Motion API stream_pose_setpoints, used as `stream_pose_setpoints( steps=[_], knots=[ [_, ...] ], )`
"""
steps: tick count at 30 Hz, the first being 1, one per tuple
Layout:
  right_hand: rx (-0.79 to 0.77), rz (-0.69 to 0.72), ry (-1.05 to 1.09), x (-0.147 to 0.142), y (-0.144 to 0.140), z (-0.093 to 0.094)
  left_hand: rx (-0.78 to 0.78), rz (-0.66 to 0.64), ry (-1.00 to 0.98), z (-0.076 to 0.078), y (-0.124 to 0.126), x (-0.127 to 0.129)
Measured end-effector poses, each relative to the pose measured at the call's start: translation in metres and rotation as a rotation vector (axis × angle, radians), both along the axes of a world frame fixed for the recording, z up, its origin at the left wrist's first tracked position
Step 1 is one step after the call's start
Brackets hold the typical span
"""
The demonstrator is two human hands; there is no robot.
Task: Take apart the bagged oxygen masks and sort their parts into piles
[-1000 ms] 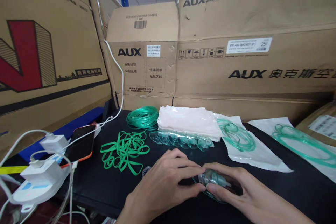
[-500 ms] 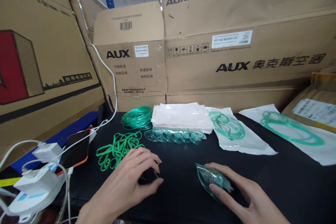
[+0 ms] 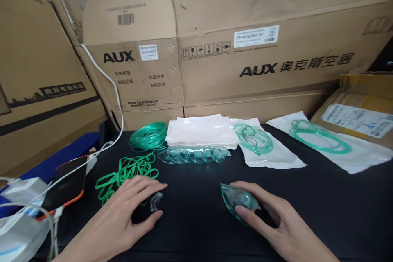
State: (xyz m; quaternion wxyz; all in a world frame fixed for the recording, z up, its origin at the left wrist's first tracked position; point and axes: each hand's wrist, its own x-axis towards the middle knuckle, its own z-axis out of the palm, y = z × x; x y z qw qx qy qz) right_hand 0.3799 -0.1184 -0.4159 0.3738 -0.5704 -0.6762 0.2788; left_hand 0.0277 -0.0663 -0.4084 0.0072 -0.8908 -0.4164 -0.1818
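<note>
My right hand (image 3: pixel 278 213) grips a clear green oxygen mask (image 3: pixel 241 199) over the black tabletop, thumb on the near side and fingers on the far side. On the left, my left hand (image 3: pixel 127 208) has its thumb and fingers apart around a small cluster of shiny, curved, clear or metallic strips (image 3: pixel 156 202). Whether it touches them I cannot tell. Just beyond that hand lies a tangle of green elastic straps (image 3: pixel 130 174), partly hidden by it. Farther back, several more masks (image 3: pixel 193 154) lie overlapped in a row.
Coiled green tubing (image 3: pixel 149 136) sits beside a stack of white pouches (image 3: pixel 201 131). Two further pouches with tubing, one in the middle (image 3: pixel 276 155) and one at the right (image 3: pixel 359 157), lie flat. A phone (image 3: pixel 66 180) and white cables are at left; cardboard boxes (image 3: pixel 208 77) stand behind.
The view has turned slightly right. My left hand has drawn back from the table's middle toward the straps, beside the curved strips. My right hand still holds the mask.
</note>
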Motion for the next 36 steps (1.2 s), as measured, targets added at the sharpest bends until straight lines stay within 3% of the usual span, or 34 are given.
stream_pose_setpoints(
  steps=[4, 8, 13, 17, 23, 28, 36],
  knots=[
    [-0.015, 0.051, -0.046, 0.007, 0.011, 0.012, 0.017, -0.027, -0.041, 0.006, 0.005, 0.017],
    [0.047, 0.004, -0.154, 0.023, 0.033, 0.022, -0.009, -0.090, -0.111, 0.019, 0.018, 0.058],
    [0.037, -0.038, -0.232, 0.044, 0.045, 0.023, 0.044, -0.151, -0.189, 0.038, 0.046, 0.113],
    [0.079, -0.060, -0.245, 0.049, 0.043, 0.022, 0.066, -0.172, -0.194, 0.040, 0.072, 0.140],
    [0.297, -0.095, -0.267, 0.046, 0.064, 0.030, 0.015, -0.191, -0.194, 0.026, 0.095, 0.146],
    [0.305, -0.018, -0.314, 0.040, 0.089, 0.031, -0.013, -0.198, -0.224, 0.023, 0.097, 0.144],
    [0.327, 0.125, -0.387, 0.032, 0.101, 0.024, -0.022, -0.215, -0.272, 0.018, 0.099, 0.142]
  ],
)
